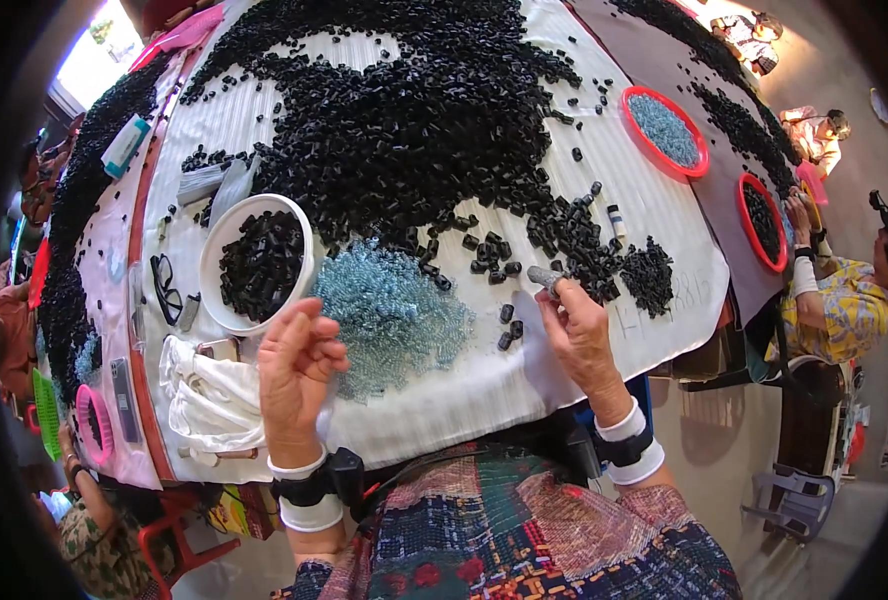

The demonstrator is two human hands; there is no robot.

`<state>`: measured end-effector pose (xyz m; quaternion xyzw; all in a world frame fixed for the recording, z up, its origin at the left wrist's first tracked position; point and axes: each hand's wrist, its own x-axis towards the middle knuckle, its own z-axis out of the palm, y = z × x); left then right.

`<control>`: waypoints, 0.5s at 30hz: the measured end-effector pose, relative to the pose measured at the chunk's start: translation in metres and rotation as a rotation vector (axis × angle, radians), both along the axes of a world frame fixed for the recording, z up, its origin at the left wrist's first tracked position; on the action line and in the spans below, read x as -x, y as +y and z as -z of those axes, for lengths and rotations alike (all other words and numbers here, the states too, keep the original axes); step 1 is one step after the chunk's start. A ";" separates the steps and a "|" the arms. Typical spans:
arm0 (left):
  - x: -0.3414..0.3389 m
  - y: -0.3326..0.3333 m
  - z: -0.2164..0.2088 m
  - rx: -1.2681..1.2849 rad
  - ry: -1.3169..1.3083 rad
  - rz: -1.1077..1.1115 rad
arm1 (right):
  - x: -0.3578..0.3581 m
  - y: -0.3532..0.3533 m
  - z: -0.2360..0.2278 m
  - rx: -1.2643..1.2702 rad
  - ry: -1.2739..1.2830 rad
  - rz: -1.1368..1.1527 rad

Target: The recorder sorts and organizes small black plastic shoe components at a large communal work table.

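Note:
My left hand (299,365) hovers between the white bowl and the pale blue pile, fingers loosely bent and apart, with nothing visible in them. The white bowl (304,215) holds black tube-like pieces (264,265). Clear pale blue beads or granules (394,315) lie heaped on the white cloth. My right hand (576,335) is over the cloth to the right of that heap. Its index finger wears a grey wrap (542,276) and stretches toward loose black pieces (572,240); the thumb stands a little apart from it. No held thing shows there.
A large black heap (414,120) covers the table's far part. Glasses (165,290), a bunched white cloth (209,390) and a phone (124,400) lie on the left. A red-rimmed basin (702,165) of blue pieces stands at right. People work at both neighbouring tables.

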<state>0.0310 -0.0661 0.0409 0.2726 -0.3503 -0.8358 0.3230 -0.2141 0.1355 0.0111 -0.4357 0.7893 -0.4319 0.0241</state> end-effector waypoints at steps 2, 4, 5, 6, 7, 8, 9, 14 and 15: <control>0.006 0.012 0.007 -0.021 -0.058 0.109 | -0.003 0.002 -0.002 -0.014 0.003 -0.039; 0.013 0.025 0.010 -0.046 -0.050 0.156 | -0.004 0.005 0.002 -0.018 0.020 -0.067; 0.015 0.032 0.010 -0.061 -0.066 0.216 | -0.005 0.007 0.003 -0.023 0.038 -0.097; 0.017 0.039 0.012 -0.076 -0.084 0.274 | -0.007 0.005 0.002 -0.019 0.037 -0.097; 0.017 0.045 0.014 -0.109 -0.092 0.314 | -0.011 0.000 0.001 -0.065 0.122 -0.112; 0.019 0.050 0.015 -0.104 -0.094 0.313 | -0.014 -0.005 0.000 -0.110 0.208 -0.125; 0.021 0.056 0.016 -0.125 -0.114 0.362 | -0.015 -0.010 0.003 -0.146 0.266 -0.140; 0.035 0.073 0.018 -0.169 -0.174 0.487 | -0.015 -0.020 0.009 -0.199 0.324 -0.150; 0.038 0.075 0.016 -0.163 -0.192 0.489 | -0.015 -0.022 0.007 -0.122 0.277 -0.147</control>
